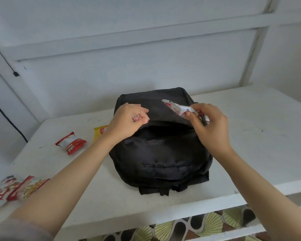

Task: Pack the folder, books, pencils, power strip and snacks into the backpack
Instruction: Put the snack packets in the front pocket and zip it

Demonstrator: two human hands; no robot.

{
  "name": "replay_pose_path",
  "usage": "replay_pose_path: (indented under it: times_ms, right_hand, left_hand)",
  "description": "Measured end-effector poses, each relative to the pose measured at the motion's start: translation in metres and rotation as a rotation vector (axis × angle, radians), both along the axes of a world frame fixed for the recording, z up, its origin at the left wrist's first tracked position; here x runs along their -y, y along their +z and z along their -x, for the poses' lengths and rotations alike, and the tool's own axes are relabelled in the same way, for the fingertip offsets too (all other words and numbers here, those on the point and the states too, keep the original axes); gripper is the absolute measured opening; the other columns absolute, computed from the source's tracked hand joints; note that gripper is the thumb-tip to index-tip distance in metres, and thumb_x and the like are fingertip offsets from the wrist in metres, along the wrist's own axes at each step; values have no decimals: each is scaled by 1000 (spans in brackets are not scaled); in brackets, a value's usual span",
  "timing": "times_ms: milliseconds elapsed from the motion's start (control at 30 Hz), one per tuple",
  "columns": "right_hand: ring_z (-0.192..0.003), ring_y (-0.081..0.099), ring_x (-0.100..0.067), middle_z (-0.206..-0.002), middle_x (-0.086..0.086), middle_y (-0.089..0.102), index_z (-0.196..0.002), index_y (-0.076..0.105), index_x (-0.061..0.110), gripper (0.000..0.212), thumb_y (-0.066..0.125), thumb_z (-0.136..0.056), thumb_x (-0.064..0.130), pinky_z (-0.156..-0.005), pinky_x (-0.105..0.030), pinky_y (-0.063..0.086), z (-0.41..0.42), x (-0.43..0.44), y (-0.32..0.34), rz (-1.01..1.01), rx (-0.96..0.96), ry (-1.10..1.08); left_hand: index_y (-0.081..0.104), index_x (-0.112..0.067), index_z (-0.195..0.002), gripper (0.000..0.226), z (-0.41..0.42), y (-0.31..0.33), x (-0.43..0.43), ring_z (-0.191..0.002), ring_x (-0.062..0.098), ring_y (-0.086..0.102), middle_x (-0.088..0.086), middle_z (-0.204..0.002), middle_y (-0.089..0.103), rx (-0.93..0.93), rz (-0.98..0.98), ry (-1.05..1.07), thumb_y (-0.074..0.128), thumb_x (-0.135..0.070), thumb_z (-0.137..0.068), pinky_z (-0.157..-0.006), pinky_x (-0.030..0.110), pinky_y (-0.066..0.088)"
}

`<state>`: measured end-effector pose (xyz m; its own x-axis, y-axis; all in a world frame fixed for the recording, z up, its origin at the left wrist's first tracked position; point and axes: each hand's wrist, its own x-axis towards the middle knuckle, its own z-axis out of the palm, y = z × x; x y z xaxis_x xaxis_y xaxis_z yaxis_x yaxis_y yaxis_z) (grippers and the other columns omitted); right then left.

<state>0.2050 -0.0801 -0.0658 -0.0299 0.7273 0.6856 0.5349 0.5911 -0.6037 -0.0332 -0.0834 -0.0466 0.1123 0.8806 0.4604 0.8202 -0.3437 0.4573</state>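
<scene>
Snack packet [174,108], pinched in the right hand [210,127], slants above the backpack [156,153] mouth's right end; left hand [124,124] clutches a small red wrapper [136,118] at the left

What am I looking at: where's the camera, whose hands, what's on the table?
One picture, from a camera on a person's head, looking down at their own bare hands; no robot. A black backpack lies on a white table, a pocket open. The left hand grips a small red-and-white snack; the right hand pinches a white-and-red packet above the opening. Left of the bag lie a red packet, a yellow packet and a pile of packets.
</scene>
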Motion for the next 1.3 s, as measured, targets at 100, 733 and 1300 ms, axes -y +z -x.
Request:
replay_pose_path:
  times_ms: [100,733,1300]
  right_hand:
    - [-86,56,-10,-94,2,67,-99,69,11,19,63,-88,25,-73,-8,39,3,17,3,-127,-24,15]
    - [-117,51,-25,-132,-10,52,-133,44,11,39,39,-96,21,-95,-34,39,82,24,-2,256,850,64]
    - [-139,28,-29,-149,-14,34,-138,42,11,55,21,-100,44,-113,-39,20,94,6,-14,251,835,38]
  left_hand:
    - [73,-14,-81,8,0,12,-6,-107,16,58,0,-103,70,-19,-182,10,66,-11,-83,-101,31,33]
    - [71,-11,-86,14,9,29,-11,-106,22,58,2,-102,70,-273,-502,18,58,-17,-87,-103,32,24]
    - [72,-2,-87,24,26,38,-8,-62,28,65,11,-74,71,-576,-499,-226,52,-16,-88,-57,36,55]
